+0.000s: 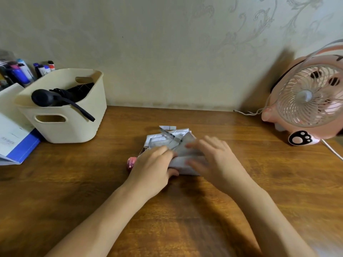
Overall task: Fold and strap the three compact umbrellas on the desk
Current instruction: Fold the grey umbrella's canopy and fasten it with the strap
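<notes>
We see a pale cream wall (148, 43) filling the upper half of the frame, its wallpaper showing a faint scroll pattern (259, 17) toward the upper right. Below it, a brown wooden desk (92, 191) with clear grain spans the lower half and meets the wall. At the left a cream plastic basket (74, 130) stands on it, with markers (20, 71) behind and white-and-blue booklets (14, 138) at the left edge. At the right edge stands a pink fan (306, 101), its shadow falling on the wall to its left; a white cable (332, 149) lies on the desk below it.
</notes>
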